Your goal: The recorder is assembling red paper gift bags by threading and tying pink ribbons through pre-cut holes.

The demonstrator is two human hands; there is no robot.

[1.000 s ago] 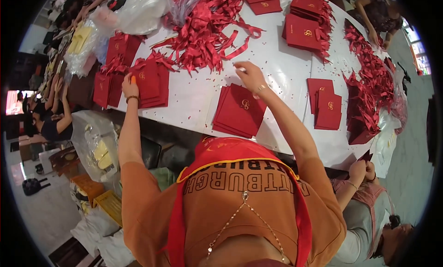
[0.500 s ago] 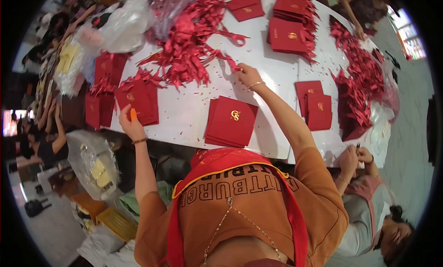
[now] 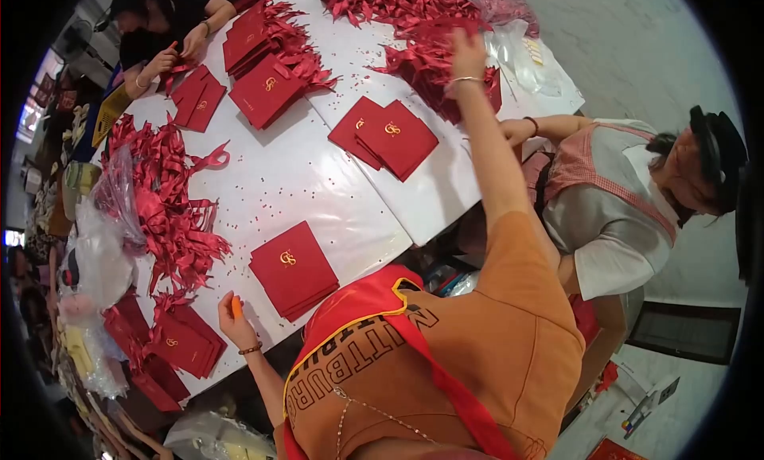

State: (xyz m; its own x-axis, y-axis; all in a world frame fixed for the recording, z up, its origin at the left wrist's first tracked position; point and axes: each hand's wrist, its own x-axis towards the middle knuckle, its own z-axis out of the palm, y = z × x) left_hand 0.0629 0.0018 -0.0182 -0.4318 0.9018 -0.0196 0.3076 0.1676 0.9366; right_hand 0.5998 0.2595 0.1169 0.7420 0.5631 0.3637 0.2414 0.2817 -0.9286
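table (image 3: 318, 181) – smooth glossy white | ribbons (image 3: 171, 213) – shiny satin | folders (image 3: 290, 269) – matt card

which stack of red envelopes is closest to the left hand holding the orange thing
The stack just right of the left hand, alone in front of the person; the other stacks lie further off.

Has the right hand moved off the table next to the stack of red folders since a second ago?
Yes. The right hand has left the stack of red folders and reached away across the white table to the far ribbon pile.
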